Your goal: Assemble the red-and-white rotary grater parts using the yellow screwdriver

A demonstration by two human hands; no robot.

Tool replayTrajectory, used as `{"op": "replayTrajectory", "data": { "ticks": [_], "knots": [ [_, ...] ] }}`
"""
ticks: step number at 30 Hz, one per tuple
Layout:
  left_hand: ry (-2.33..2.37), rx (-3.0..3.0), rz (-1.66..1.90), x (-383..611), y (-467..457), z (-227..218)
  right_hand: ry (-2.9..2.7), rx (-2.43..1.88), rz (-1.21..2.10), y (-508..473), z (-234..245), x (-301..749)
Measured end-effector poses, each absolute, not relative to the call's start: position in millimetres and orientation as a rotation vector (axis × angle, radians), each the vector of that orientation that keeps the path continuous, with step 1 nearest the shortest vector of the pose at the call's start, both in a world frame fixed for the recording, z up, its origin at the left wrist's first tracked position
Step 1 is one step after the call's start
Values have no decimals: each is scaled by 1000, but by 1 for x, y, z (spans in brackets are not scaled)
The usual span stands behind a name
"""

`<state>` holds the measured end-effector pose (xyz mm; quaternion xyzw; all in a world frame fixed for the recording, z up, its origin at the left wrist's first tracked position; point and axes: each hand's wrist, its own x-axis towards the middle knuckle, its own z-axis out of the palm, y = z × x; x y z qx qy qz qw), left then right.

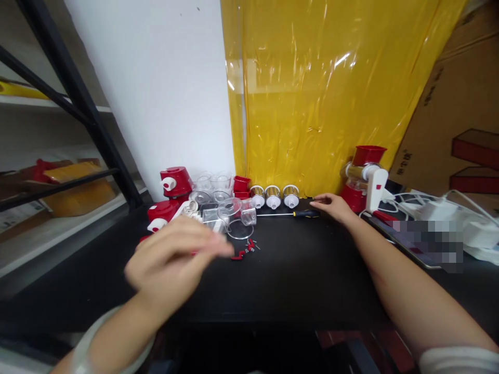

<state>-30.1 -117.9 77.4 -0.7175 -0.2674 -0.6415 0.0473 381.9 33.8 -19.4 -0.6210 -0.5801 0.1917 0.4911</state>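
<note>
My left hand (167,254) is raised in front of the parts on the left, smeared by motion. Its fingers look bent and close together; whether anything is between them is hidden. My right hand (331,205) reaches to the back of the table, fingers stretched out beside the black-and-yellow handle of a screwdriver (306,213). The screwdriver lies flat, its shaft pointing left. Behind it stand several metal grater drums (273,197) with white ends. Small red parts and screws (249,246) lie loose on the black table (288,280).
Red grater bodies (175,182) and clear plastic parts (230,208) crowd the back left. An assembled red-and-white rotary grater (364,182) stands at right, near white cables and adapters (440,210) and a tablet-like device (401,241). A shelf rack (74,109) borders the left, a cardboard box (448,104) the right.
</note>
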Motion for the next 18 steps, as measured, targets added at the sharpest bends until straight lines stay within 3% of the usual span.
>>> {"op": "replayTrajectory", "data": {
  "ticks": [6, 18],
  "knots": [
    [-1592, -2277, -2102, -35, -3, 80, -1460, -1497, 463, 40, -26, 381],
    [-1694, -2431, -2202, -67, 36, 40, -1818, -1568, 188, 38, -29, 355]
  ]
}}
